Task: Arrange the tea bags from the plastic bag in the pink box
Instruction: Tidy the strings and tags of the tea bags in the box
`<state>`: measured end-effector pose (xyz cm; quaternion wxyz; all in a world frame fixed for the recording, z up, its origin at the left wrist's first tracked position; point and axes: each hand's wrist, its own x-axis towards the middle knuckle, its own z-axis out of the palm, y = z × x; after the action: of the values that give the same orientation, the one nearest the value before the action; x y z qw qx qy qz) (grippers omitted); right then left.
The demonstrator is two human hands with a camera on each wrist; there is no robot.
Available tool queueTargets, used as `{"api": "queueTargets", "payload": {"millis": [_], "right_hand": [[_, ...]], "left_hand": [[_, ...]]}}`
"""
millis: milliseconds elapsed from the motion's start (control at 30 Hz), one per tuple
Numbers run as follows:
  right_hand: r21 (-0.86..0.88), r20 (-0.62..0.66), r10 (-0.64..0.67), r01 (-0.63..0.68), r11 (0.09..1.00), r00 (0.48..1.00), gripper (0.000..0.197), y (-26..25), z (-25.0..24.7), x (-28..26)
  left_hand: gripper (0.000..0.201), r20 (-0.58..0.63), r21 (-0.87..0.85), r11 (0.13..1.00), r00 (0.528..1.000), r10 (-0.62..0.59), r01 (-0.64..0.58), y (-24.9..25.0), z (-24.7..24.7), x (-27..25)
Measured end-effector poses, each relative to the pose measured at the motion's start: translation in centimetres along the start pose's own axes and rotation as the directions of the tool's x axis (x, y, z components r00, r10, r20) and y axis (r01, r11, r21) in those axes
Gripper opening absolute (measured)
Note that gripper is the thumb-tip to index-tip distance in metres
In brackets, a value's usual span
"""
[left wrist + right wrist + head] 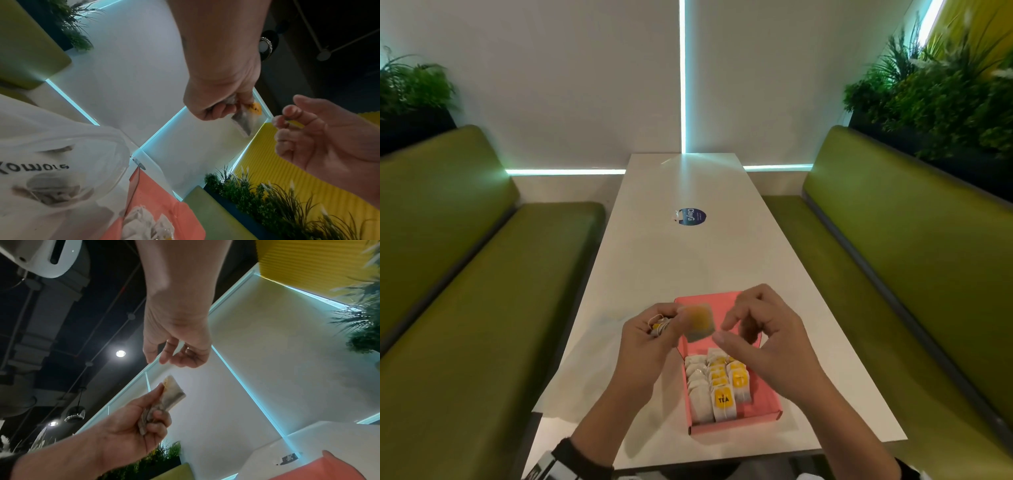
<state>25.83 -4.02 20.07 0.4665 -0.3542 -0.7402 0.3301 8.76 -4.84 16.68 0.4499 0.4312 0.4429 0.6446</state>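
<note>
Gripping tea bags (697, 323), left hand (650, 339); right hand (760, 337) loosely curled, empty.

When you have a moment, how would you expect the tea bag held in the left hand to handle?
Probably light and floppy: the tea bag hangs from the left hand by one edge. Its thin paper looks easily crushed, like the bunched ones in that palm.

We sit at a long white table (681, 260) in a booth, with green padded benches (465, 308) along both sides. Pale wall panels (571, 85) ahead of us are edged by thin glowing cyan light strips (682, 75). Leafy plants in dark planters (945, 99) top each bench back, under a dark ceiling with round lamps (120, 353).
</note>
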Motion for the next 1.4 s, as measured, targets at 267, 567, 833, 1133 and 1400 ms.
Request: {"api": "queueTargets", "payload": {"millis": [267,567,833,1133,1400], "right_hand": [[-0.232,-0.039,0.058,-0.066,0.971,0.998,0.017,2.7,1.9,-0.4],[-0.098,-0.040,0.090,-0.094,0.991,0.995,0.010,3.4,1.2,-0.4],[-0.224,0.035,0.207,-0.194,0.955,0.978,0.027,3.3,0.9,-0.2],[-0.457,-0.032,0.133,-0.133,0.879,0.991,0.018,3.2,1.8,-0.5],[-0.240,-0.144,-0.025,-0.010,0.971,0.989,0.028,3.3,2.2,-0.5]], "left_hand": [[0.002,-0.035,0.090,0.995,0.999,0.039,-0.036,0.0,0.3,-0.3],[0.003,-0.103,0.188,0.979,0.989,0.105,-0.085,-0.4,0.2,-0.1],[0.008,0.181,0.564,0.588,0.782,0.597,-0.579,-1.8,-0.2,-0.8],[0.014,0.298,0.645,0.293,0.586,0.754,-0.706,-3.1,0.2,-2.1],[0.012,0.228,0.527,0.438,0.618,0.753,-0.728,-2.3,0.6,-2.0]]}}
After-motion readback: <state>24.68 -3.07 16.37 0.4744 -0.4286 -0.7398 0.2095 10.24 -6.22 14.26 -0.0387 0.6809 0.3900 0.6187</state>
